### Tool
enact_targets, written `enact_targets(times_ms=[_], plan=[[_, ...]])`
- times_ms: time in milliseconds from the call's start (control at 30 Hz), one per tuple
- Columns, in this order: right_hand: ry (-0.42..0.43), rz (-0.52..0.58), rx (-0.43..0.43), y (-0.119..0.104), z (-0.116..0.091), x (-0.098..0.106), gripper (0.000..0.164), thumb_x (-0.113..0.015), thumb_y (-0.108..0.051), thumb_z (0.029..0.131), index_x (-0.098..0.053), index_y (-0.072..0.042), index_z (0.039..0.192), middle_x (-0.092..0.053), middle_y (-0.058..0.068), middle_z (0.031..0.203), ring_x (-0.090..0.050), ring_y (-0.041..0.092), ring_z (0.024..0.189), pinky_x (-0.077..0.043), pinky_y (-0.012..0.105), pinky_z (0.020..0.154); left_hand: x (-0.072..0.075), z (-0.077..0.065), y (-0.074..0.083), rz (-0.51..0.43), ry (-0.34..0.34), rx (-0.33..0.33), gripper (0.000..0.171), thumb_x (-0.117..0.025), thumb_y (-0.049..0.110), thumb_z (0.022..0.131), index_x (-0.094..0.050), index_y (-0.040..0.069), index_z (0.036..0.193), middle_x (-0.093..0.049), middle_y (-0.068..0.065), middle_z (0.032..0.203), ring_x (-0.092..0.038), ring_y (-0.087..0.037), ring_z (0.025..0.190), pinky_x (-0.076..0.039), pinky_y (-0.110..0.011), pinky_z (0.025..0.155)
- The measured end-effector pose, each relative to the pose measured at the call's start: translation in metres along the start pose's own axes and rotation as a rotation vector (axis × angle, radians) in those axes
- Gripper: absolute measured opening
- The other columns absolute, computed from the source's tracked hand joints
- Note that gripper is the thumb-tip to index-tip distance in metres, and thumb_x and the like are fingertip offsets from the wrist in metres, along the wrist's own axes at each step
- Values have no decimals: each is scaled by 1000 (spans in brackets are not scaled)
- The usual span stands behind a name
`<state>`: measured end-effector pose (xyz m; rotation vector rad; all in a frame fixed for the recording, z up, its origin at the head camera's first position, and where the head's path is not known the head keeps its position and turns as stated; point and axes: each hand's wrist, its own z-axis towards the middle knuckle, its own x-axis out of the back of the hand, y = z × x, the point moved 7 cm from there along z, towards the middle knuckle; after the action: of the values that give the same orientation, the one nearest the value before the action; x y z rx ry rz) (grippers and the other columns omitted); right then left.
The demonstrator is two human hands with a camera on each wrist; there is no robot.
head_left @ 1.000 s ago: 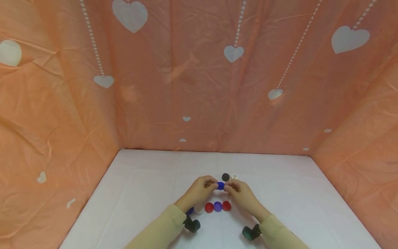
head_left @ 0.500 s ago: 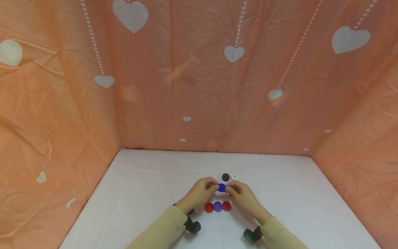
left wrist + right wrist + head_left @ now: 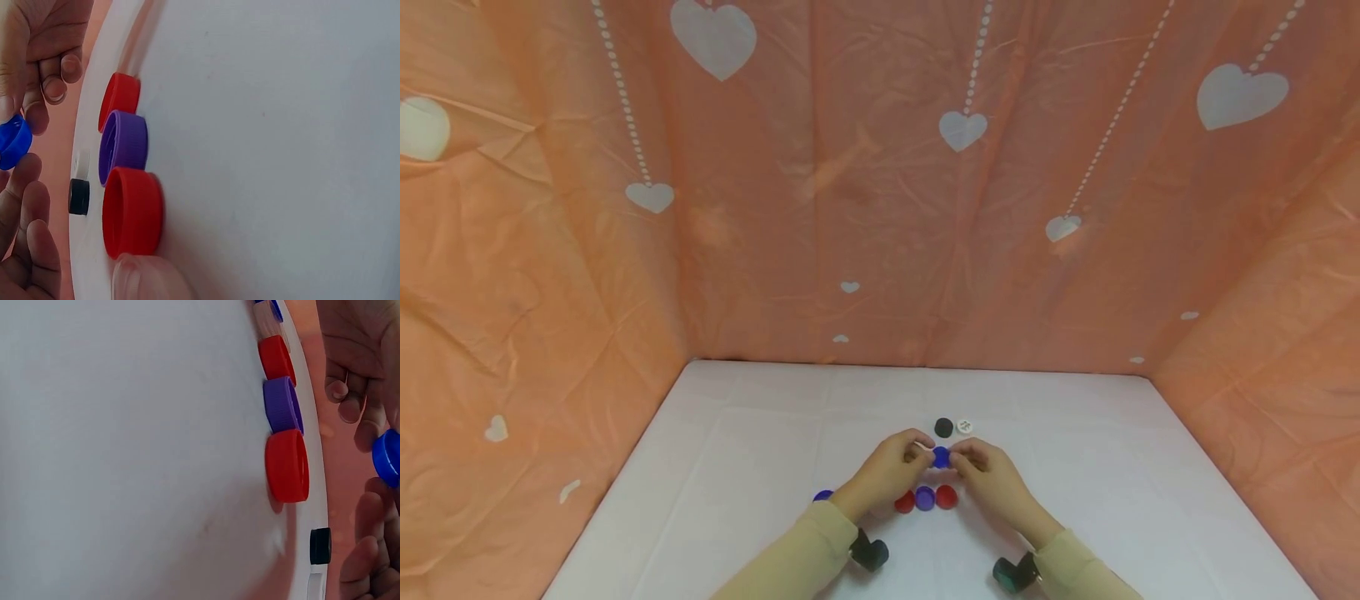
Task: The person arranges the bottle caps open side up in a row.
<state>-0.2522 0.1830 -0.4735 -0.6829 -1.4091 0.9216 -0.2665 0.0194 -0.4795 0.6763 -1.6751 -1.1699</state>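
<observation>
A blue bottle cap [image 3: 941, 457] is held above the table between my two hands, its ribbed side showing in the wrist views. My left hand [image 3: 889, 467] pinches its left edge with thumb and forefinger. On the opposite edge, the thumb and forefinger of my right hand [image 3: 988, 477] grip it too. Just below the hands lies a row of bottle caps: a red cap [image 3: 132, 212], a purple cap [image 3: 925, 498] and another red cap [image 3: 947, 497]. A clear cap [image 3: 150, 278] continues the row leftward, hidden by my left hand in the head view.
Beyond the hands lie a black cap [image 3: 943, 427] and a white patterned cap [image 3: 965, 426]. Another blue cap [image 3: 823, 495] shows partly beside my left wrist. Dark wrist cameras [image 3: 870, 553] hang under both sleeves. Orange cloth with hearts [image 3: 850, 208] surrounds the white table [image 3: 737, 450].
Both hands have shifted slightly right and toward me with the blue cap between them. My left hand now covers the clear cap, and a blue cap has come into sight by the left wrist.
</observation>
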Motion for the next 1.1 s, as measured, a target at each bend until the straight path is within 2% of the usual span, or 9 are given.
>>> enact_targets(times_ms=[167,300,400,567,667,767,900,1000,1100], plan=[[-10,-7,-10,2,-1,1,10,-62,-16,95,-66,-14,104,-67,-1,88,-62,15,86,-49,33,80,-4,0,-2,-30,-17,3,19,-59,32,97,-60,23,114,-63,1,92,-62,-18,80,-52,-32,69],[-34,2,-11,3,-2,0,15,-62,-10,93,-64,-11,108,-66,2,88,-61,17,82,-50,29,73,-6,2,0,4,-12,-35,18,-58,30,98,-60,23,114,-64,3,90,-63,-15,77,-51,-31,69],[-60,4,-8,3,-3,0,20,-65,-9,91,-63,-11,110,-65,2,89,-61,17,81,-50,28,72,-9,4,0,20,-12,-35,16,-58,30,98,-61,22,111,-64,5,86,-62,-14,75,-51,-31,68],[-114,-4,-3,4,-7,1,28,-71,-16,88,-61,-9,113,-64,1,88,-62,18,79,-50,27,68,-14,4,3,34,-19,-47,14,-59,28,97,-63,20,108,-63,7,82,-61,-14,70,-49,-30,66],[-125,-11,-5,7,-10,3,32,-73,-23,87,-61,-9,112,-64,0,87,-62,17,78,-50,26,66,-19,3,9,64,-19,-84,15,-62,24,96,-64,16,109,-63,8,80,-61,-12,67,-49,-28,64],[-125,-32,1,11,-13,7,33,-73,-27,86,-61,-10,111,-64,-1,89,-61,15,79,-51,27,66,-24,3,10,93,-36,-87,17,-65,24,93,-65,16,109,-62,10,81,-60,-10,68,-49,-26,64],[-134,-71,4,17,-15,10,30,-73,-28,86,-62,-11,109,-64,-4,89,-60,14,81,-51,28,68,-31,5,10,191,-51,-108,23,-71,30,88,-68,19,108,-60,11,86,-55,-7,79,-48,-27,71],[-149,-103,-8,22,-16,11,27,-73,-27,86,-63,-13,107,-64,-5,87,-60,14,82,-49,30,72,-34,6,11,310,-47,-153,32,-77,33,81,-70,19,109,-60,10,90,-52,-9,86,-44,-31,78],[-169,-129,-20,26,-17,11,24,-73,-22,86,-64,-14,107,-64,-6,87,-59,14,84,-48,33,77,-38,6,10,394,-59,-160,40,-80,36,76,-70,20,111,-60,9,93,-49,-12,90,-40,-35,82]])
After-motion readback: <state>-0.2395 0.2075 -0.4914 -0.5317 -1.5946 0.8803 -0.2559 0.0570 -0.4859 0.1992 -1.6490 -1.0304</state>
